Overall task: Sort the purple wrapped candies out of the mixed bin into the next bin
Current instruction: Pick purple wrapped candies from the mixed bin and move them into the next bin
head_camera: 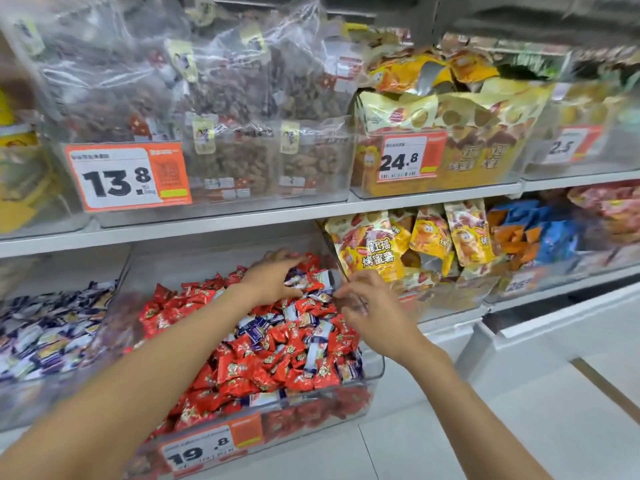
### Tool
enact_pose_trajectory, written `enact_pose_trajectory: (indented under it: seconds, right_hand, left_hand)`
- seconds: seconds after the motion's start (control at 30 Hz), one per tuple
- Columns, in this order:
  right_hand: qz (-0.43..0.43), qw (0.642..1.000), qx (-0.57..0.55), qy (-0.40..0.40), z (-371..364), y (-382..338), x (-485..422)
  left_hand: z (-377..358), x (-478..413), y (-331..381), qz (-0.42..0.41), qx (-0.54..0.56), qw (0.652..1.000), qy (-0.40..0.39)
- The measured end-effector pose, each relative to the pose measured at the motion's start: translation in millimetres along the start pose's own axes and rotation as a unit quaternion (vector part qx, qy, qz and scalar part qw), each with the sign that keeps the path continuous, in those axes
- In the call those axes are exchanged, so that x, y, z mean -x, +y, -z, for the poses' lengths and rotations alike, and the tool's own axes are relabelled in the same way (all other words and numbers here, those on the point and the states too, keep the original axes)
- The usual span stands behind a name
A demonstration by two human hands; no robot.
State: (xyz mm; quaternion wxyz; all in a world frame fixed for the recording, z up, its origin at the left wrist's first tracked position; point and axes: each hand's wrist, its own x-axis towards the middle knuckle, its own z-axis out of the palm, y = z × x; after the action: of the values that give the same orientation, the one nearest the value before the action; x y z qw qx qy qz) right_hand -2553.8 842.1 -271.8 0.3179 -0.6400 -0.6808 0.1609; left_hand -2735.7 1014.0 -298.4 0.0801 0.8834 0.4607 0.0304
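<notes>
Fingers (281,255) of the left hand (273,277) are curled, thumb below, clamped round a purple-and-white candy (297,279) at the far end of the mixed bin (375,367). The left forearm crosses the bin from its front-left corner.

Right hand (374,306) is over the bin's far-right edge, against its clear side wall. Its fingers are loosely bent, thumb and index tips close together near the candy pile. It's blurred, so can't tell if they pinch anything.

Purple wrapped candies (256,330) lie scattered among red candies (242,368) through the middle and far part of the mixed bin. More purple ones fill the next bin (20,407), just left of the mixed bin, walls side by side.

Price tag (204,448) reading 19.8 sits on the mixed bin's front wall. Yellow snack bags (374,247) stand just right of the bin. A white shelf (207,226) runs above it.
</notes>
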Motion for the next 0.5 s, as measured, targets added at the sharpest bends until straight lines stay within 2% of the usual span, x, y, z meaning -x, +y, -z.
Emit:
enact_pose_trajectory:
  seconds: [0.17, 0.33, 0.4, 0.5]
  right_hand:
    - [-0.022, 1.000, -0.007, -0.007, -2.1, -1.4, -0.9]
    - [-0.027, 1.000, 0.002, -0.015, -0.5, -2.4, -0.2]
    - [-0.023, 1.000, 0.001, -0.017, 1.9, -4.7, 0.7]
    - [-0.015, 1.000, 0.012, -0.016, 5.0, -7.4, 2.7]
  left_hand:
    - [0.3, 2.6, 0.6, -0.004, 0.039, 0.995, 0.093]
    - [21.5, 24.8, -7.8, 0.054, 0.225, 0.962, 0.144]
    - [32.8, 37.0, -14.7, 0.046, 0.252, 0.956, 0.146]
    - [46.8, 61.2, -34.0, 0.026, 0.266, 0.958, 0.107]
